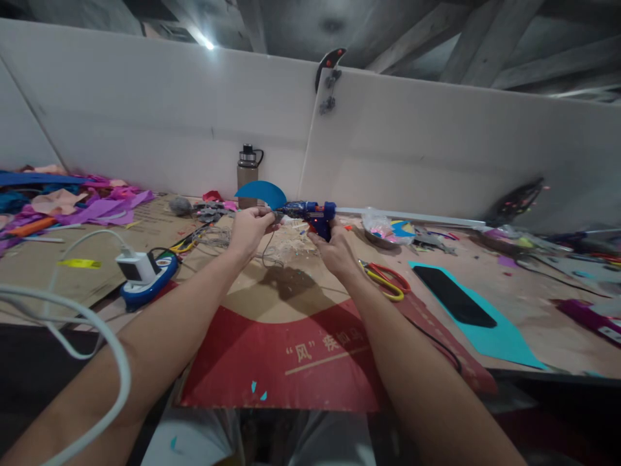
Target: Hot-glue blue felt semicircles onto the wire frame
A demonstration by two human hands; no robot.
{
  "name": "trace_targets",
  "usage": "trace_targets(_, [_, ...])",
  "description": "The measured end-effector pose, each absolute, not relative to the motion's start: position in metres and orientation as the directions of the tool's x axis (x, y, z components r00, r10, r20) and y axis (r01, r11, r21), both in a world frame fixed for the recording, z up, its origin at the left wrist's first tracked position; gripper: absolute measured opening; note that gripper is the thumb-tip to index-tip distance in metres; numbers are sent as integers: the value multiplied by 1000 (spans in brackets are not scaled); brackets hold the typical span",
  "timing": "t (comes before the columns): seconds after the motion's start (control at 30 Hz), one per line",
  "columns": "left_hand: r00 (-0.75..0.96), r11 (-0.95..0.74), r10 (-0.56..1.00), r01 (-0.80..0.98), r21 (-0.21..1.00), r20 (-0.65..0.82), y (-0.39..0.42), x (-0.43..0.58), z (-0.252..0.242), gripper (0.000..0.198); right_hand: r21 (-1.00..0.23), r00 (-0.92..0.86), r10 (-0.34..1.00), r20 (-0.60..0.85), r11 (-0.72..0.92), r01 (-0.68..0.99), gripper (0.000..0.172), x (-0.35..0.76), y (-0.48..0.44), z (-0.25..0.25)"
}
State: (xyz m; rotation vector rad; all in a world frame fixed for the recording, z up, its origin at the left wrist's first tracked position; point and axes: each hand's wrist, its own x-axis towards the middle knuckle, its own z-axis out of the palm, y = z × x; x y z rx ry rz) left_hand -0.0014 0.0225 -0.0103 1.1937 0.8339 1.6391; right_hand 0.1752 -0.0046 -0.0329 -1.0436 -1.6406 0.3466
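Note:
My left hand (250, 228) pinches the lower end of a curved blue crescent-shaped piece (262, 191), which arches up over the fingers. In my right hand (334, 251) is a dark blue glue gun (320, 223), gripped by its handle. Its nozzle points left and meets the piece near my left fingertips; whether it touches cannot be made out. Beneath both hands lies red and brown cardboard (242, 353) with small scraps on it. Scissors (391, 283) with yellow and red handles rest beside my right forearm.
A phone (453, 294) lies on a turquoise sheet (517, 346) at right. Left are a power strip (160, 285) with a white charger (137, 267), loose cables and coloured scraps (104, 208). A bottle (247, 173) stands against the white partition (194, 123). Behind is a bowl (383, 241).

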Motion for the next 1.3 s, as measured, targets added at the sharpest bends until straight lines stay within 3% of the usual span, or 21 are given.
trace_targets(0.53, [-120,-349,937,-282,894,327,20,-2,-7,8,-680,-14,769,639,573,457,42,180,-6,-32])
trace_targets(0.87, [-126,-340,940,-306,889,316,24,-7,-8,8,-689,82,771,632,510,515,37,186,-5,-26])
trace_targets(0.93, [-115,-331,944,-319,888,310,25,-7,-9,8,-744,137,815,564,428,514,32,187,1,-32])
trace_targets(1.03, [-100,-306,952,-331,893,289,24,-4,-11,7,-847,143,925,352,249,469,20,188,12,-46])
trace_targets(1.13, [-104,-320,947,-310,895,303,22,1,-13,8,-822,93,978,186,103,560,13,191,19,-55])
trace_targets(1.23, [-111,-379,925,-245,893,362,20,4,-16,9,-686,117,933,339,161,709,25,193,18,-53])
trace_targets(1.3, [-113,-440,897,-144,887,427,18,5,-17,9,-658,131,868,478,256,708,24,188,13,-47])
